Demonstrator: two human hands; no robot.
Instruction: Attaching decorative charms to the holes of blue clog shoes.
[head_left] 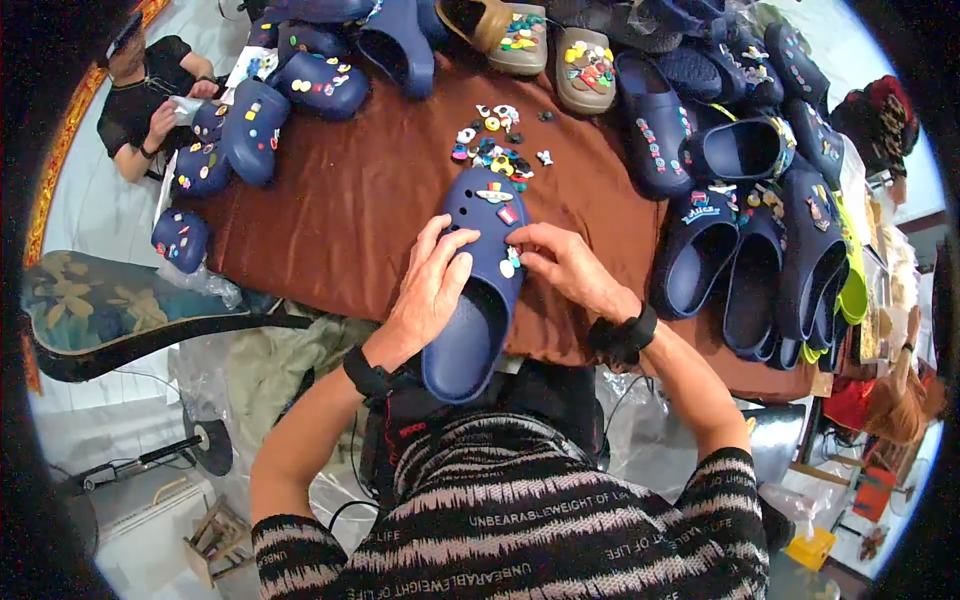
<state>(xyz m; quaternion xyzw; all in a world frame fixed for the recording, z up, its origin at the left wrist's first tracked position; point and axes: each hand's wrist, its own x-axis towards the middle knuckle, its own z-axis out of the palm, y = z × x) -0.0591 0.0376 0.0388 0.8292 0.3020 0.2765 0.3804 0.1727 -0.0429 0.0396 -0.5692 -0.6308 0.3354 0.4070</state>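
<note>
A navy blue foam clog (460, 345) lies in front of me over the near edge of the brown cloth, its toe pointing away. Colourful charms sit along its right side, among them a hat-shaped charm (493, 192) and a red charm (508, 215); open holes show on the left. My left hand (432, 282) rests over the clog's left side and grips it. At the clog's right side, the bent fingers of my right hand (568, 264) press together at a small white charm (510, 263). The fingertips partly cover that spot. Just beyond the toe lies a loose pile of charms (495, 155).
Brown cloth (320, 220) covers the table. Several charm-covered navy clogs (255, 130) stand along its left and far edges, with more clogs (700, 265) crowded at the right. A patterned chair (110, 305) is at the left. Another person (155, 95) works at the far left.
</note>
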